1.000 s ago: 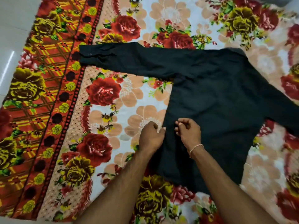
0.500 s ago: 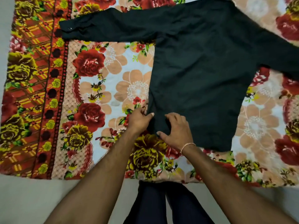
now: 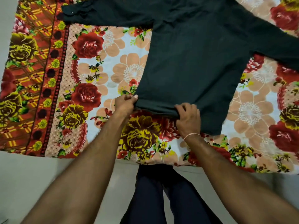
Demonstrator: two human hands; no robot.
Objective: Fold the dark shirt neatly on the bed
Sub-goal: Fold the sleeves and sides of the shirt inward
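Observation:
The dark shirt (image 3: 192,59) lies spread flat on the floral bedsheet (image 3: 97,88), back up, collar end away from me. One sleeve stretches far to the left, the other runs off to the right. My left hand (image 3: 125,103) pinches the shirt's near left hem corner. My right hand (image 3: 187,118) grips the hem a little to the right of it, fingers curled under the cloth. The hem between the two hands is lifted slightly and rolled. The hem's right part still lies flat.
The bed's near edge (image 3: 113,159) runs across the lower part of the view. Below it are pale floor (image 3: 32,183) and my dark trouser legs (image 3: 155,196). An orange-red patterned border (image 3: 30,78) covers the sheet's left side.
Both hands slid down the shirt's left side to its hem and closed on it. The view tilted down, so the bed edge and my legs came into sight.

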